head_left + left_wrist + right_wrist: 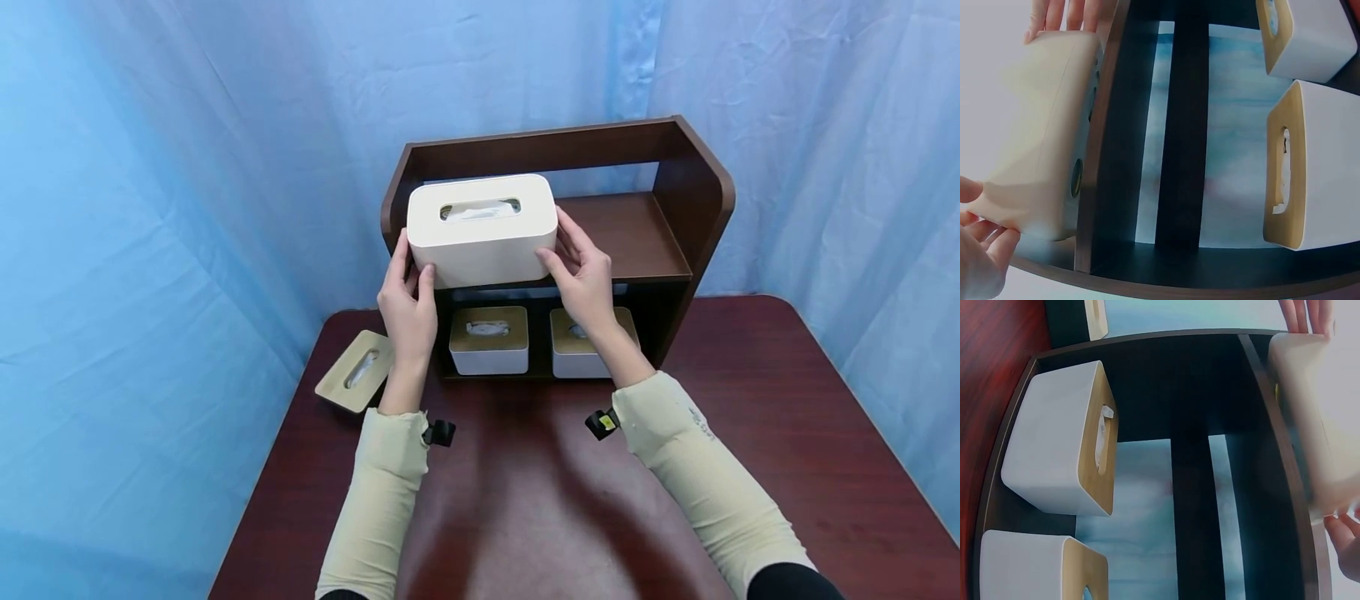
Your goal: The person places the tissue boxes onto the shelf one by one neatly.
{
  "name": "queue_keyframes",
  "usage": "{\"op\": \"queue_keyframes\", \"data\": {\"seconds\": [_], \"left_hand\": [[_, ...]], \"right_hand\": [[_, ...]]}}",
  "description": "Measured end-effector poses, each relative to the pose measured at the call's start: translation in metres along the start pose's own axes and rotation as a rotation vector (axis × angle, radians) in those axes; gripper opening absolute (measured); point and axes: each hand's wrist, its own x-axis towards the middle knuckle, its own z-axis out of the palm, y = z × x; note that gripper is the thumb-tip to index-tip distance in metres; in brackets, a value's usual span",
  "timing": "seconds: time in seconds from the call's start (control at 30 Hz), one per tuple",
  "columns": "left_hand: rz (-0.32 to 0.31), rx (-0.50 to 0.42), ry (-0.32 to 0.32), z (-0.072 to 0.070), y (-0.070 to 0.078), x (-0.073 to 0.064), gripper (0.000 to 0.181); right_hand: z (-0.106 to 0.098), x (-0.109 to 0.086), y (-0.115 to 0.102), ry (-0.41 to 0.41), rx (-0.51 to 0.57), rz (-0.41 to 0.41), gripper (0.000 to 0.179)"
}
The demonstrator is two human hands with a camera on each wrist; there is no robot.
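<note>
A cream tissue box (483,254) with a slot in its top is gripped at both ends, at the left part of the upper shelf (615,237) of a dark brown rack. My left hand (408,312) holds its left end, thumb on the front face and fingers round the side. The right end is held by my right hand (587,279) in the same way. In the left wrist view the box's underside (1075,162) shows round openings and sits right at the shelf's front edge. White tissue shows in the top slot.
Two white tissue boxes with wooden lids, one on the left (489,350) and one on the right (577,364), stand in the rack's lower compartment. A dark box with a wooden lid (360,367) stands left of the rack on the reddish-brown table (787,433). Blue curtains (225,167) hang behind.
</note>
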Motion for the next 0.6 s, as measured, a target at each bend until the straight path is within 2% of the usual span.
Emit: {"op": "queue_keyframes", "data": {"seconds": [0.2,0.37,0.6], "left_hand": [[-0.011,0.032,-0.069,0.004,-0.005,0.003,0.059],[-0.011,0.056,-0.092,0.006,-0.011,0.004,0.062],[-0.03,0.112,-0.113,0.006,-0.013,0.007,0.065]], "right_hand": [[0.005,0.001,-0.012,0.001,-0.008,0.03,0.056],[0.008,-0.001,-0.026,0.004,-0.014,0.022,0.054],[0.013,0.007,0.001,0.016,-0.039,0.026,0.057]]}}
